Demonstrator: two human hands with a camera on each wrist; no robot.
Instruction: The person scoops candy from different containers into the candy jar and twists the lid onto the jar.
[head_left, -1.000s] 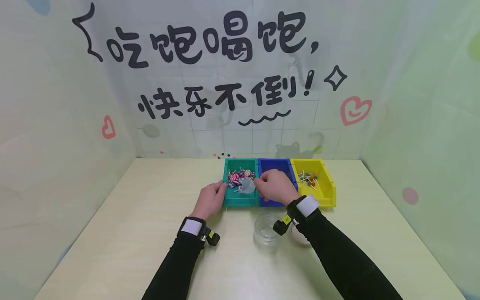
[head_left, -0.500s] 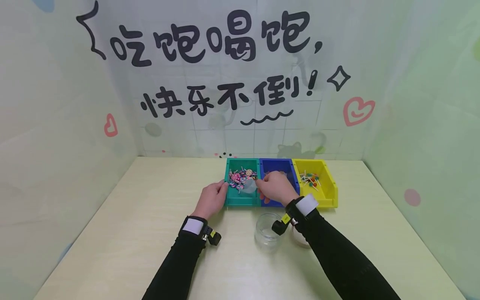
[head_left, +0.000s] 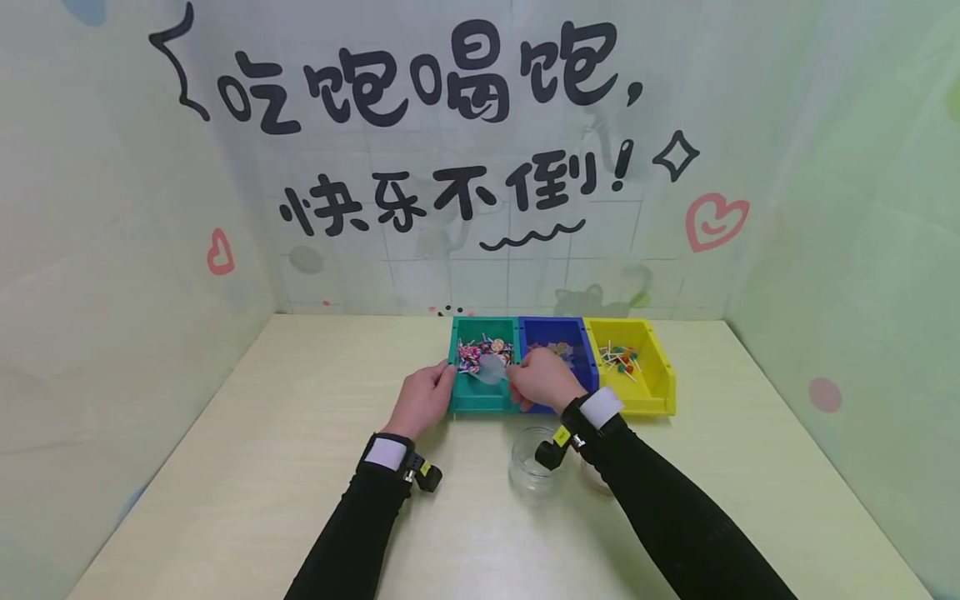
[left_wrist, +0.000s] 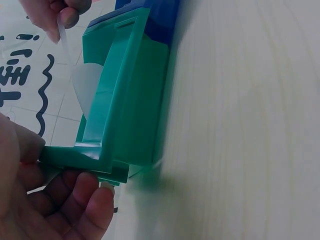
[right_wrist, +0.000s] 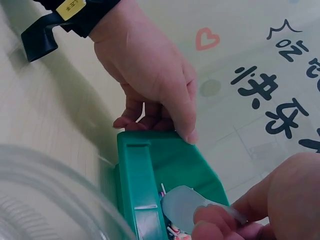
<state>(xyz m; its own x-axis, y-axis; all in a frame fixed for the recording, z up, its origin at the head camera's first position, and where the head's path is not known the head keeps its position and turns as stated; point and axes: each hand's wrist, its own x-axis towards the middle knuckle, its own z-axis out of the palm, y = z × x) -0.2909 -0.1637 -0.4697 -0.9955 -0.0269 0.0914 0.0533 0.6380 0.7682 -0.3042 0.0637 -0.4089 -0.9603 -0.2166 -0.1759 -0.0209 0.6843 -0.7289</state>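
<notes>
My left hand (head_left: 422,402) grips the left wall of a green bin (head_left: 483,403), thumb inside and fingers outside, as the left wrist view shows. Small striped lollipops (head_left: 472,353) lie heaped in that bin. Between thumb and fingers, my right hand (head_left: 547,381) pinches the handle of a translucent scoop (right_wrist: 182,204). The scoop's rounded end is inside the green bin, over the lollipops in the right wrist view. The right hand itself overlaps the blue bin (head_left: 558,327) in the head view and hides part of it.
The blue bin holds small pale pieces (head_left: 562,350). To its right, a yellow bin (head_left: 651,398) holds several coloured-head sticks (head_left: 619,358). A clear jar (head_left: 531,477) stands in front of the bins; a round lid (head_left: 595,477) lies partly hidden under the right forearm.
My right hand has moved slightly left and toward me, bringing the scoop with it and uncovering more of the blue bin's pieces. The left hand keeps its grip on the green bin.
</notes>
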